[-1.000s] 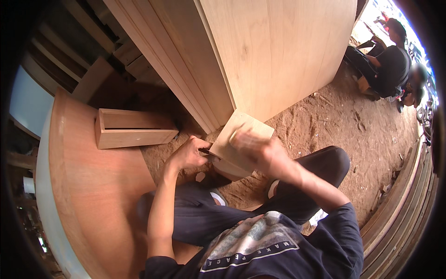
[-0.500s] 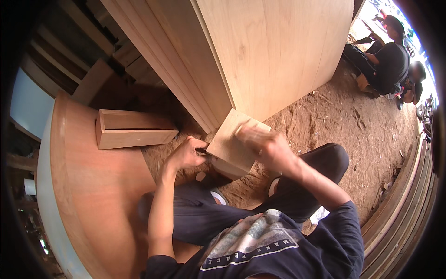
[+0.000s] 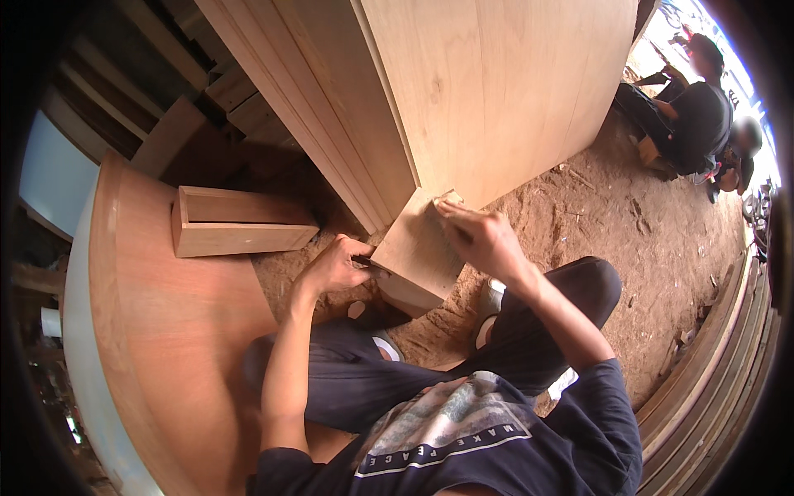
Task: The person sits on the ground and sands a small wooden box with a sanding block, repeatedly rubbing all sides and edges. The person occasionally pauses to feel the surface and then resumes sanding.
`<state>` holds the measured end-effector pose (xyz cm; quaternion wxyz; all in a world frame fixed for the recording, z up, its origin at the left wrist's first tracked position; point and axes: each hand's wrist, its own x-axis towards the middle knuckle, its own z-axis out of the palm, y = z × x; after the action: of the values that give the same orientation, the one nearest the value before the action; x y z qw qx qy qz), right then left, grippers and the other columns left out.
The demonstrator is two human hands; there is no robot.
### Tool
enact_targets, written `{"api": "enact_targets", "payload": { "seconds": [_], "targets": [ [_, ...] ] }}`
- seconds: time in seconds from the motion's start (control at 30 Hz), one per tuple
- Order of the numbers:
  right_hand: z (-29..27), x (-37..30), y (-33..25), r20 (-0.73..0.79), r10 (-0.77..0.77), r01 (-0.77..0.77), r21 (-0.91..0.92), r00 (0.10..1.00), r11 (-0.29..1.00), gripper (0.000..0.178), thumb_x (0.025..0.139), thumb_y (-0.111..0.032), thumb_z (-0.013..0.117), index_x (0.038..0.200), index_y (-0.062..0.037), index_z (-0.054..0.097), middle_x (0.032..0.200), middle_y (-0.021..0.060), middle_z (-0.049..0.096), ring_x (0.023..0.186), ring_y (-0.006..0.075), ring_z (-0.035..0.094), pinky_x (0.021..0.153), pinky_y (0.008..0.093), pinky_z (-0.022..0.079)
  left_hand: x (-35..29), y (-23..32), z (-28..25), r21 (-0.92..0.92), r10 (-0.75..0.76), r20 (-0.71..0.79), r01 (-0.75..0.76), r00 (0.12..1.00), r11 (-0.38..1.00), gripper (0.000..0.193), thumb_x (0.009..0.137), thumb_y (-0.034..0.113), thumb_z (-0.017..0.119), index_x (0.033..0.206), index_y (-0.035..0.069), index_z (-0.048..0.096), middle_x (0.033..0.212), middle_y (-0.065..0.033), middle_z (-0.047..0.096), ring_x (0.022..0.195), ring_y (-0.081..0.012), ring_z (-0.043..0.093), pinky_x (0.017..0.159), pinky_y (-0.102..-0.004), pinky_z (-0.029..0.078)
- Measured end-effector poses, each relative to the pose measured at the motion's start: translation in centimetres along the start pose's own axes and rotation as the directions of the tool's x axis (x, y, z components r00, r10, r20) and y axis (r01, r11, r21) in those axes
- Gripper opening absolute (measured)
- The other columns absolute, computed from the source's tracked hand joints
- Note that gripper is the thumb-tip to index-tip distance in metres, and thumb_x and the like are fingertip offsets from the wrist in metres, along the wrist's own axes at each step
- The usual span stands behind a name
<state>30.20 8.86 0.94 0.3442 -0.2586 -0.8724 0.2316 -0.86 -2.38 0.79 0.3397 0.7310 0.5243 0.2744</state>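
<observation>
A small wooden box (image 3: 418, 248), like a drawer, stands tilted on the sandy ground between my legs, its flat pale side facing up. My left hand (image 3: 336, 264) is closed on the box's left edge; part of its fingers is hidden behind it. At the far end of that upper face, my right hand (image 3: 486, 240) presses a small folded tan piece of sandpaper (image 3: 447, 199) against the wood. Its fingertips are bunched over the piece, close to the corner of a large wooden cabinet (image 3: 504, 91).
Another open wooden drawer (image 3: 240, 241) rests on a curved wooden panel (image 3: 165, 331) at left. Long planks (image 3: 711, 364) lie stacked at lower right. A person (image 3: 691, 116) in dark clothes sits at the far right, with someone else beside them. Sandy ground (image 3: 628, 223) lies between.
My right hand has slid toward the far end of the box's upper face, and its motion blur is gone. My left hand keeps its hold on the edge.
</observation>
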Motion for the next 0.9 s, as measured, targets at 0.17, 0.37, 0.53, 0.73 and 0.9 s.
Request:
{"api": "enact_targets", "payload": {
  "seconds": [0.17, 0.37, 0.53, 0.73, 0.9],
  "targets": [
    [-0.1, -3.0, -7.2, 0.138, -0.403, 0.385, 0.142, 0.905, 0.912, 0.031, 0.090, -0.004, 0.078, 0.120, 0.0003, 0.080, 0.129, 0.0183, 0.080, 0.127, 0.0305, 0.076, 0.113, 0.0418, 0.060, 0.1, 1.1, -0.7, 0.068, -0.048, 0.045, 0.045, 0.998, 0.997, 0.027, 0.079, 0.003, 0.085, 0.106, 0.000, 0.083, 0.096, -0.0226, 0.079, 0.077, -0.0198, 0.080, 0.071, -0.0366, 0.057],
    [-1.8, -1.1, -0.4, 0.094, 0.049, -0.048, -0.006, 0.994, 0.999, 0.029, 0.091, 0.002, 0.076, 0.120, 0.0016, 0.079, 0.131, 0.0198, 0.078, 0.126, 0.0319, 0.075, 0.111, 0.0412, 0.062, -0.1, 1.4, -0.6, 0.029, -0.041, 0.034, 0.040, 0.999, 0.999, 0.028, 0.079, 0.004, 0.089, 0.106, 0.001, 0.084, 0.096, -0.0223, 0.079, 0.079, -0.0248, 0.081, 0.072, -0.0367, 0.057],
    [-0.6, -3.9, -4.8, 0.075, -0.357, 0.357, 0.016, 0.931, 0.934, 0.039, 0.089, -0.001, 0.077, 0.127, 0.0041, 0.075, 0.134, 0.0223, 0.076, 0.128, 0.0340, 0.075, 0.112, 0.0432, 0.061, -0.1, 1.0, -0.9, 0.044, -0.019, 0.056, 0.016, 0.998, 0.999, 0.028, 0.080, 0.007, 0.092, 0.106, 0.001, 0.085, 0.096, -0.0226, 0.079, 0.076, -0.0240, 0.081, 0.070, -0.0373, 0.056],
    [-1.7, -2.5, -0.1, 0.089, -0.140, 0.148, -0.093, 0.986, 0.985, 0.047, 0.087, -0.003, 0.074, 0.133, 0.0010, 0.072, 0.143, 0.0248, 0.070, 0.136, 0.0369, 0.069, 0.119, 0.0452, 0.056, 0.0, 1.1, -0.2, 0.041, -0.031, 0.011, 0.030, 0.999, 0.999, 0.023, 0.079, 0.013, 0.093, 0.096, 0.001, 0.084, 0.088, -0.0229, 0.076, 0.071, -0.0323, 0.077, 0.067, -0.0370, 0.053],
    [-0.1, -5.7, -5.7, 0.132, -0.343, 0.336, 0.068, 0.930, 0.939, 0.041, 0.085, -0.006, 0.074, 0.125, 0.0025, 0.075, 0.140, 0.0216, 0.074, 0.139, 0.0352, 0.068, 0.127, 0.0504, 0.048, 0.6, 0.8, -0.3, 0.075, 0.017, 0.031, -0.020, 0.999, 0.997, 0.027, 0.080, 0.006, 0.087, 0.106, 0.001, 0.084, 0.097, -0.0243, 0.078, 0.077, -0.0285, 0.080, 0.070, -0.0382, 0.056]
  ]
}}
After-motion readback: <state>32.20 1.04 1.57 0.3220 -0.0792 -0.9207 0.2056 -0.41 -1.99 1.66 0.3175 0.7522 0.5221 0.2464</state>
